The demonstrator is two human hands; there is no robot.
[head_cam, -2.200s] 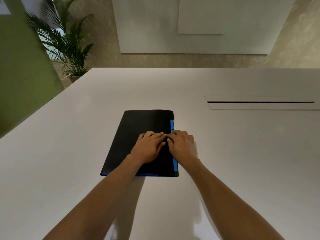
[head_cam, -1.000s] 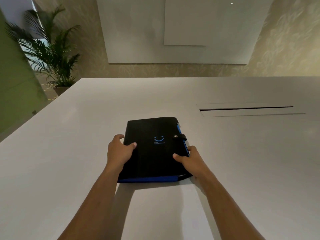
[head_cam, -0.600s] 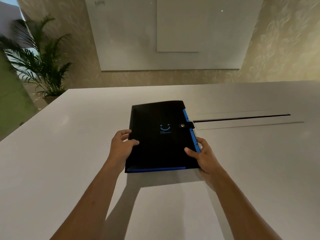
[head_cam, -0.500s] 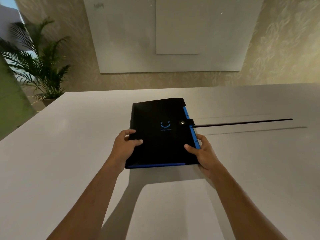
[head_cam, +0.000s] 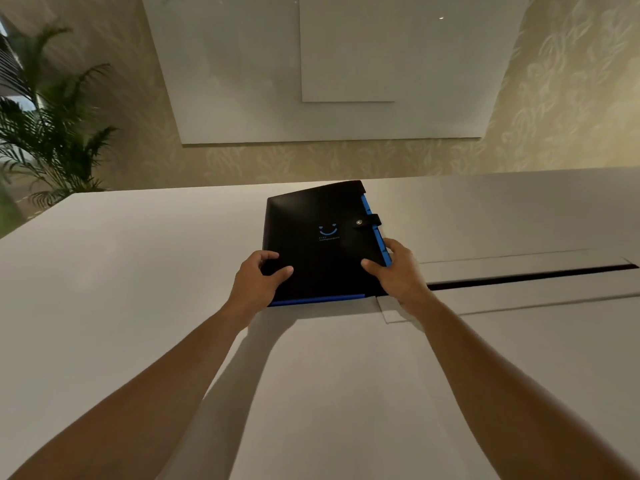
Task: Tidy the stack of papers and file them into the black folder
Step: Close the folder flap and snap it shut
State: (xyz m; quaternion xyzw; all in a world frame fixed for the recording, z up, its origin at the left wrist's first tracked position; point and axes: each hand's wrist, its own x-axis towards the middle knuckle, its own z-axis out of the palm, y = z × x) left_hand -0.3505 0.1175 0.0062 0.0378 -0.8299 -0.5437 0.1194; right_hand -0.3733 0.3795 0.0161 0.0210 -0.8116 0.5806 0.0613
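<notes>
The black folder (head_cam: 311, 216) is closed, with a blue smile logo on its cover and a snap strap fastened over its right edge. Blue inner edges show along its right side and near edge. I hold it lifted above the white table (head_cam: 121, 289), tilted with its far end raised. My left hand (head_cam: 256, 282) grips the near left corner, thumb on the cover. My right hand (head_cam: 398, 271) grips the near right edge by the blue tabs. No loose papers are visible; the folder's contents are hidden.
A long cable slot with a flap lid (head_cam: 526, 275) runs across the table to the right of the folder. A potted palm (head_cam: 52, 133) stands beyond the table's far left corner. A pale wall panel (head_cam: 329, 71) hangs behind.
Both hands pressed flat on the folder's plain side, then the folder was turned logo side up, gripped at both sides, lifted off the table and carried away from me toward the far edge.
</notes>
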